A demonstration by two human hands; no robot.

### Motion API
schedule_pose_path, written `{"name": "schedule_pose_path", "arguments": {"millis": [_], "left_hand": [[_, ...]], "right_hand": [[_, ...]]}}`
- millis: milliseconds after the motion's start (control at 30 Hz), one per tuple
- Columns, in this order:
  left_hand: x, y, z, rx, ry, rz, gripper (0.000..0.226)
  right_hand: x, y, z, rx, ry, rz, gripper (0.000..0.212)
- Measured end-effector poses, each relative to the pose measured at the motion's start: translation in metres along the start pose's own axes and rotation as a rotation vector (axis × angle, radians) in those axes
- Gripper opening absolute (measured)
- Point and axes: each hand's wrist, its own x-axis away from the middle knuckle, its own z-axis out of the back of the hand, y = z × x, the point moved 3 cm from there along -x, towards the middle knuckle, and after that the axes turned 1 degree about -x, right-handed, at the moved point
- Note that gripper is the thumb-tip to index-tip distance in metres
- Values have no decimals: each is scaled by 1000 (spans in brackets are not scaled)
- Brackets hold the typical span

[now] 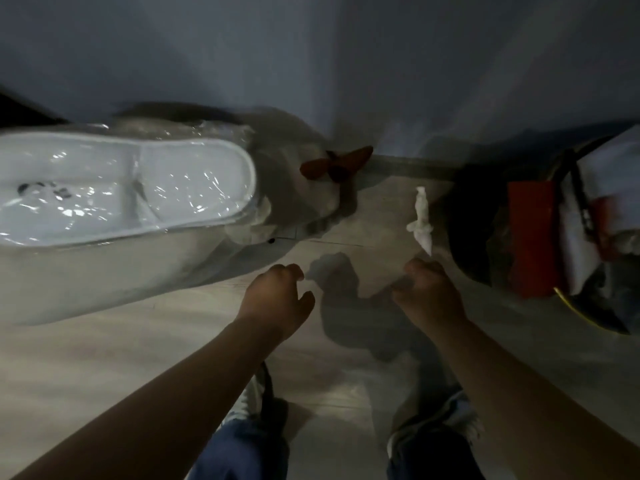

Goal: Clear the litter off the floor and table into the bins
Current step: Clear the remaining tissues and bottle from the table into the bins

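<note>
Head view: left hand, fingers loosely curled; right hand, fingers curled by white tissue (grip indistinct).

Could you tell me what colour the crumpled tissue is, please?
The tissue is white; the head view shows it.

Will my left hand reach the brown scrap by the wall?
Probably yes: the left hand holds nothing, and the brown scrap lies uncovered ahead, with only the plastic wrap crowding its left side.

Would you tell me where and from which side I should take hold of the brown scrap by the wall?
Probably pinch the brown scrap at its middle, where its two lobes meet, coming from above on the near side; the wall stands right behind it.
</note>
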Motion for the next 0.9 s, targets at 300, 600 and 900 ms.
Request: {"name": "schedule_pose_path", "arguments": {"millis": [300, 600, 900], "left_hand": [[-43, -6, -52, -24, -35, 12, 41], [-51, -2, -48, -52, -34, -3, 42], [15, 37, 26, -33, -3, 11, 42]], "right_hand": [[-59, 39, -28, 81, 45, -29, 61], [-76, 38, -27, 53, 28, -5, 65], [25, -14, 31, 19, -39, 119, 75]]}}
